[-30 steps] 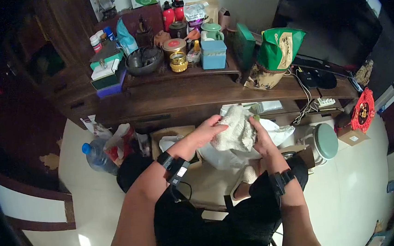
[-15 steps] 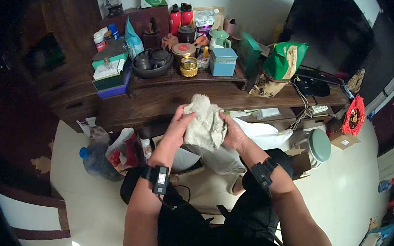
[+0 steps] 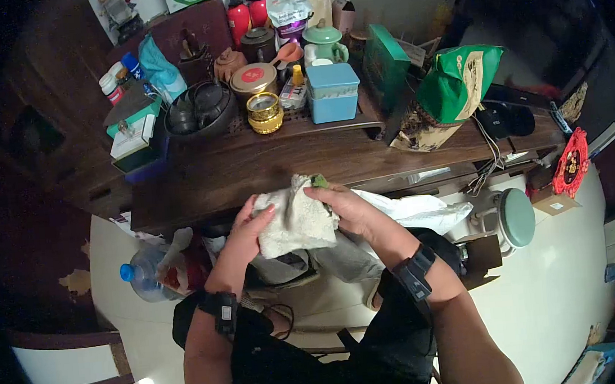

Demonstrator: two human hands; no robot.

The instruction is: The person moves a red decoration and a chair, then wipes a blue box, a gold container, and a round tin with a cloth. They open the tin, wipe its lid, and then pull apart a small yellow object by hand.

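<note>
- Water bottle (image 3: 141,277) with a blue cap lies on the pale floor at far left, below the table edge, where it was before.
- Left hand (image 3: 247,229) cups the cloth's left side, its fingers loosely curled onto the fabric. A second ago this hand lay across the top of the bundle.
- Cloth (image 3: 297,220), off-white and nubbly, is bunched between both hands just in front of the dark wooden table (image 3: 248,171). Half a second ago it stood taller and more upright; now it sits wider and lower.
- Right hand (image 3: 351,209) grips the cloth's upper right corner, fingers closed tight on it, with a small green scrap (image 3: 319,182) at the fingertips. Earlier the palm pressed flat against the side.
- White bag (image 3: 425,211) lies crumpled under the right wrist, unchanged.
- Green pouch (image 3: 458,83) leans on the table at right, well apart from the hands.
</note>
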